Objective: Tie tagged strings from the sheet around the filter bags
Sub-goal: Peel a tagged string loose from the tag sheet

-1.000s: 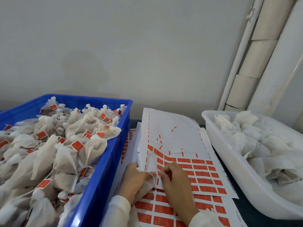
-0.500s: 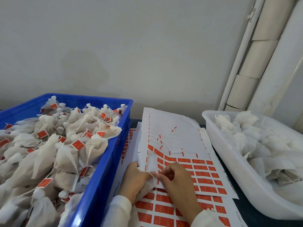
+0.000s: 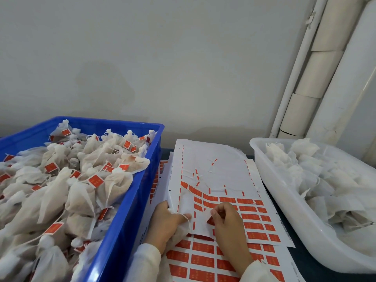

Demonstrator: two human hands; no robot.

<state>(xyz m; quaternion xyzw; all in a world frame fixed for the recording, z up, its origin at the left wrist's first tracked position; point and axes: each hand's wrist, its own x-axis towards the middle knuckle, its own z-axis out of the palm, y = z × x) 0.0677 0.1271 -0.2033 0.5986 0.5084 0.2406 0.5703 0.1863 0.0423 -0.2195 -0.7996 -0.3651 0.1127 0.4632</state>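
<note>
A white sheet (image 3: 215,171) with rows of red tags lies on the table between two bins, on top of more tag sheets (image 3: 199,259). My left hand (image 3: 165,222) grips a white filter bag (image 3: 179,234) at the sheet's near left edge, a white string running over its fingertips. My right hand (image 3: 227,224) pinches a red tag (image 3: 210,220) on the sheet, just right of the left hand. Most of the filter bag is hidden under my left hand.
A blue crate (image 3: 130,200) at left is piled with tied, tagged filter bags. A white tub (image 3: 284,200) at right holds untied white bags. A grey wall and white pipes (image 3: 317,78) stand behind.
My right hand has shifted slightly right, away from the left hand, with a red tag pinched in its fingertips. The left hand has stayed on the bag.
</note>
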